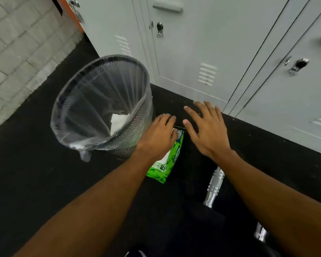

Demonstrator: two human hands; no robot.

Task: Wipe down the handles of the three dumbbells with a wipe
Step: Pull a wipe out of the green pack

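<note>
Gripping green leaf-printed wipe pack (162, 170), left hand (157, 138)

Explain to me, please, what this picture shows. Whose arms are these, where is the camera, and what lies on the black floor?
There is no machine here: a person wears one wide-angle camera on the head, so you look down along their two arms. The left hand lies on a green pack of wipes on the black floor, its fingers curled over the far end. The right hand is open beside it, fingers spread, holding nothing. Left of the pack stands a mesh bin with a clear liner and something white inside. One shiny metal bar by the right arm and another bar lower down seem to be dumbbell handles. Grey lockers stand behind.
</note>
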